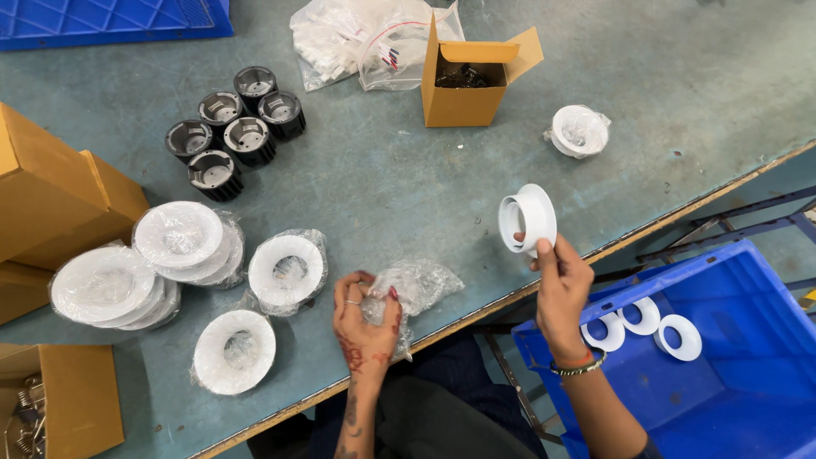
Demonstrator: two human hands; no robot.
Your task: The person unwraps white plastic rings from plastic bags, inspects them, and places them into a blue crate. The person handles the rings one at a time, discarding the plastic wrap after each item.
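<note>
Here the right hand (561, 285) holds a white round trim ring (527, 219) up above the counter (408, 187) edge, right of the frame's centre. The fingers are closed around its lower rim, thumb in front. The ring stands on edge, tilted so its short central axis runs roughly level, with the raised inner collar and open hole facing the left of the frame and the broad flat flange toward the right. It is glossy white plastic, unwrapped, with a stepped collar inside a wide rim.

The left hand (365, 314) rests at the lower centre of the frame on the counter near its front edge, fingers curled shut on a crumpled clear plastic bag (416, 285) that spreads out to its right.

Left of that hand lie bagged white rings (287, 270), some single, some stacked toward the left edge. Above them, in the upper left, stands a cluster of black finned housings (234, 127). At the top centre sits an open small cardboard box (467, 85) with dark parts inside, beside clear bags of white parts (340, 38). Another bagged white ring (580, 130) lies alone at the upper right. In the lower right a blue plastic crate (748, 374) holds three bare white rings (646, 323).
</note>
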